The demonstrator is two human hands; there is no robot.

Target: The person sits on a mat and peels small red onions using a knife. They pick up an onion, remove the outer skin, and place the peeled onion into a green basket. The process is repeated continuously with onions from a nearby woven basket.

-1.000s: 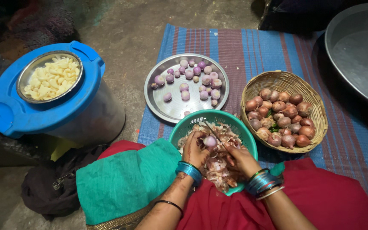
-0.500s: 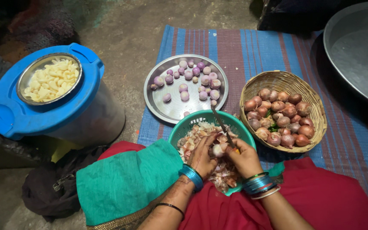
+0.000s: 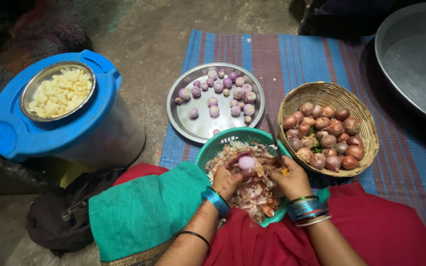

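Peeling shallots over a green bowl

Left hand pinches one peeled shallot over the peel-filled bowl; right hand, just beside, grips a knife. Ahead-left sits one blue tub, straight ahead one steel plate with roughly twenty peeled ones, ahead-right one basket.

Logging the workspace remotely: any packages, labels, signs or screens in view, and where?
None show, only open containers:
Blue-lidded drum, far left, round, pale body.
Steel bowl, on that lid, holding pale pieces.
Steel plate, centre, round.
Wicker basket, right, tan.
Green bowl, below both hands.
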